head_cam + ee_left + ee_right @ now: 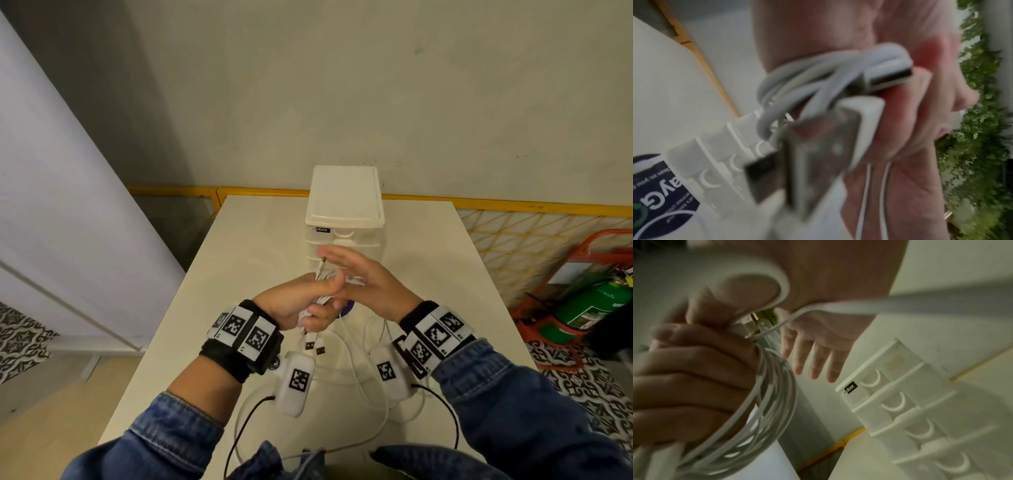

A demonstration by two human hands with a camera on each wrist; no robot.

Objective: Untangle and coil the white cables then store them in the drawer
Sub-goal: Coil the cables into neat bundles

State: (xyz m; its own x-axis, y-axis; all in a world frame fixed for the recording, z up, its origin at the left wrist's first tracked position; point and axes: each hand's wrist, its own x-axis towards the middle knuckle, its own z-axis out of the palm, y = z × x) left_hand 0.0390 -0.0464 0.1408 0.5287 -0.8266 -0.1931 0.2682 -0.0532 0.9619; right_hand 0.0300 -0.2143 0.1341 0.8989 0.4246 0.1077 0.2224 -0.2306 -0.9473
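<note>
The left hand grips a bundle of smooth white cables, fingers curled round the round loops; flat metal USB plugs dangle below it, and a thin jack plug sticks up. The right hand lies against it with fingers straight and relaxed; a strand seems to cross the palm, though blur hides any pinch. More slack trails over the glossy cream table. Behind stands a translucent plastic drawer unit with crescent handles, before a plain wall and yellow railing.
</note>
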